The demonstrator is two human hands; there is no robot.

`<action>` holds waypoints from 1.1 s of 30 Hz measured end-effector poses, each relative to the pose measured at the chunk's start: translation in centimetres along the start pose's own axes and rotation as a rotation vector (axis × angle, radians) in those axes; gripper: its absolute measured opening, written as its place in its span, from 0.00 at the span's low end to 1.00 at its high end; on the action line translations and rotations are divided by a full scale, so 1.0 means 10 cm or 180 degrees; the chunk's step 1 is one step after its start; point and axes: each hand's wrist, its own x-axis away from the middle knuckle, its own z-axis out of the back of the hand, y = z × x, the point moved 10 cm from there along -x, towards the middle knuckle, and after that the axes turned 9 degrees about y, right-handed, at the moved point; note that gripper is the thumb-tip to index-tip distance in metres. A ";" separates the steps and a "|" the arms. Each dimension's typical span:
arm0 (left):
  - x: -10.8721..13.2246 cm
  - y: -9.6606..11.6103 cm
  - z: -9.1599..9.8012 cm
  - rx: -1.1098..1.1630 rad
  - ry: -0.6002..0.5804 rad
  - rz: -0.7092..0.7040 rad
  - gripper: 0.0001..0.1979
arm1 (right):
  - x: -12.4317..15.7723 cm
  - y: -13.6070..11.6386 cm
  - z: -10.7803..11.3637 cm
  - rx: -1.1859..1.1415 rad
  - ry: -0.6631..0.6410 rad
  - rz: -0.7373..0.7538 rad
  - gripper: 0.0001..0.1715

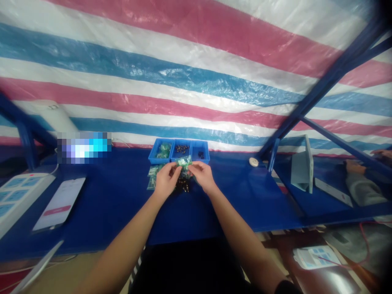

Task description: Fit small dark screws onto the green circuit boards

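Note:
My left hand and my right hand pinch a small clear plastic bag with green on it between them, above the blue table. Just below the hands lies a loose pile of small dark and brass-coloured parts, partly covered by my fingers. Beside my left hand rest several flat green-and-clear packets. Right behind the bag stands a blue three-compartment tray. Its left section has green bags, the middle one small brass and dark parts, the right one a few dark pieces.
On the left are a phone, a white power strip and a blurred-out glowing screen. A round pale object sits at right, near a blue frame post. Beyond it, another person's sleeve shows by a tablet.

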 end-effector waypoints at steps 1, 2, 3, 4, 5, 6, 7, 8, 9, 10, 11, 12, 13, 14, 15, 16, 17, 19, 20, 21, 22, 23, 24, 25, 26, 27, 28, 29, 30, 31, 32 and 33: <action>0.01 -0.01 -0.02 0.0075 -0.0037 0.0056 0.13 | 0.02 0.00 0.01 -0.0022 -0.0014 -0.0005 0.15; 0.01 -0.03 -0.03 0.0136 -0.0073 0.0108 0.13 | 0.03 -0.01 0.02 -0.0024 -0.0018 0.0022 0.15; 0.02 -0.04 -0.04 0.0175 -0.0102 0.0147 0.12 | 0.04 -0.02 0.03 -0.0010 -0.0013 0.0068 0.16; 0.02 -0.05 -0.04 0.0180 -0.0115 0.0165 0.12 | 0.05 -0.03 0.04 0.0023 -0.0014 0.0117 0.16; 0.02 -0.05 -0.04 0.0152 -0.0113 0.0159 0.13 | 0.04 -0.02 0.06 0.0078 -0.0031 0.0158 0.17; 0.01 -0.05 -0.03 0.0106 -0.0104 0.0130 0.13 | 0.03 -0.02 0.07 0.0142 -0.0034 0.0196 0.17; 0.01 -0.04 -0.02 0.0057 -0.0097 0.0088 0.13 | 0.02 -0.02 0.09 0.0218 -0.0035 0.0242 0.17; 0.00 -0.03 -0.01 0.0014 -0.0093 0.0044 0.13 | 0.01 -0.01 0.11 0.0303 -0.0038 0.0304 0.17; 0.00 -0.02 0.00 -0.0023 -0.0089 0.0005 0.13 | 0.00 -0.02 0.11 0.0388 -0.0053 0.0373 0.17; -0.01 -0.01 0.00 -0.0058 -0.0092 -0.0025 0.13 | -0.02 -0.01 0.12 0.0463 -0.0085 0.0439 0.16; -0.01 -0.01 0.00 -0.0093 -0.0098 -0.0048 0.13 | -0.02 -0.01 0.11 0.0521 -0.0126 0.0495 0.16; -0.01 -0.01 0.00 -0.0129 -0.0110 -0.0071 0.13 | -0.03 -0.01 0.11 0.0559 -0.0165 0.0534 0.15; -0.01 0.00 0.00 -0.0164 -0.0122 -0.0095 0.14 | -0.03 0.00 0.10 0.0579 -0.0202 0.0554 0.14; 0.00 0.00 -0.01 -0.0197 -0.0131 -0.0119 0.14 | -0.04 0.01 0.10 0.0584 -0.0211 0.0572 0.14; 0.00 -0.01 -0.01 -0.0217 -0.0140 -0.0135 0.14 | -0.04 0.01 0.10 0.0590 -0.0188 0.0601 0.13; 0.00 -0.01 -0.01 -0.0222 -0.0146 -0.0135 0.14 | -0.04 0.00 0.11 0.0610 -0.0157 0.0641 0.13; 0.00 -0.03 -0.01 -0.0208 -0.0153 -0.0117 0.14 | -0.04 -0.01 0.12 0.0628 -0.0120 0.0678 0.12; 0.00 -0.05 -0.01 -0.0131 -0.0169 -0.0060 0.14 | -0.03 -0.03 0.13 0.0610 -0.0069 0.0689 0.13; 0.00 -0.06 -0.01 -0.0085 -0.0159 -0.0039 0.14 | -0.03 -0.02 0.14 0.0585 -0.0071 0.0637 0.14; 0.00 -0.06 0.00 -0.0042 -0.0147 -0.0032 0.14 | -0.04 0.00 0.14 0.0563 -0.0077 0.0552 0.15; 0.00 -0.05 0.00 -0.0003 -0.0142 -0.0045 0.14 | -0.04 0.02 0.15 0.0548 -0.0067 0.0458 0.16; 0.00 -0.04 0.00 0.0032 -0.0154 -0.0072 0.15 | -0.04 0.04 0.16 0.0538 -0.0047 0.0377 0.18; 0.01 -0.02 0.00 0.0062 -0.0189 -0.0109 0.15 | -0.05 0.05 0.17 0.0519 -0.0032 0.0319 0.19; 0.01 0.00 -0.01 0.0089 -0.0243 -0.0148 0.16 | -0.05 0.05 0.17 0.0479 -0.0022 0.0284 0.19; 0.02 0.03 -0.02 0.0111 -0.0300 -0.0185 0.16 | -0.06 0.05 0.17 0.0413 -0.0025 0.0267 0.19; 0.02 0.05 -0.02 0.0120 -0.0335 -0.0213 0.16 | -0.06 0.05 0.17 0.0333 -0.0052 0.0258 0.19; 0.02 0.06 -0.01 0.0113 -0.0335 -0.0229 0.16 | -0.06 0.04 0.16 0.0255 -0.0090 0.0250 0.18; 0.02 0.07 0.00 0.0096 -0.0308 -0.0231 0.16 | -0.07 0.04 0.15 0.0187 -0.0114 0.0236 0.18; 0.02 0.07 0.01 0.0078 -0.0258 -0.0227 0.16 | -0.07 0.05 0.15 0.0134 -0.0115 0.0212 0.17; 0.01 0.07 0.03 0.0068 -0.0201 -0.0220 0.15 | -0.07 0.06 0.16 0.0101 -0.0102 0.0179 0.17; 0.01 0.06 0.04 0.0063 -0.0157 -0.0214 0.15 | -0.08 0.06 0.16 0.0085 -0.0090 0.0154 0.17; 0.01 0.06 0.04 0.0061 -0.0124 -0.0214 0.15 | -0.08 0.07 0.17 0.0085 -0.0085 0.0148 0.17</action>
